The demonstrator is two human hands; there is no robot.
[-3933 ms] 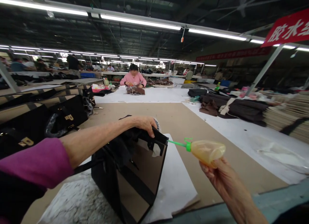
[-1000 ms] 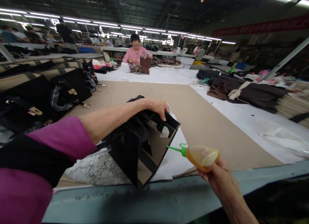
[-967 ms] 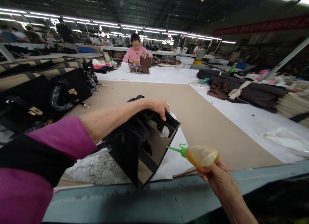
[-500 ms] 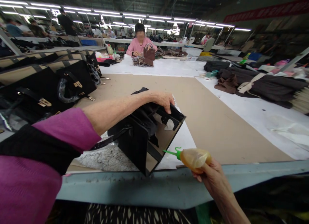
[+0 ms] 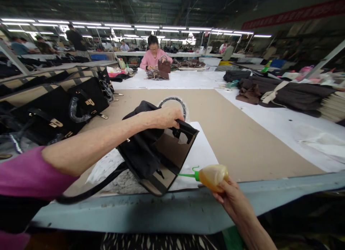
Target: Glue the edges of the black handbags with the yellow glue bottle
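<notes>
A black bag (image 5: pixel 142 153) was held tilted at the centre of the frame, its beige inside turned toward the lower right. Its upper edge was gripped by the left hand (image 5: pixel 171 117), the fingers closed narrowly over the black border. Right of lower centre, a bottle (image 5: pixel 211 177) with amber contents was held at its base by the fingers of the right hand (image 5: pixel 233 196). Its green nozzle (image 5: pixel 187 175) was pointed left at the bag's edge; whether the two were touching could not be told. White paper (image 5: pixel 206 154) was spread partly beneath the bag on the table (image 5: pixel 188 210). At the left, black bags (image 5: pixel 66 104) were stood close together.
</notes>
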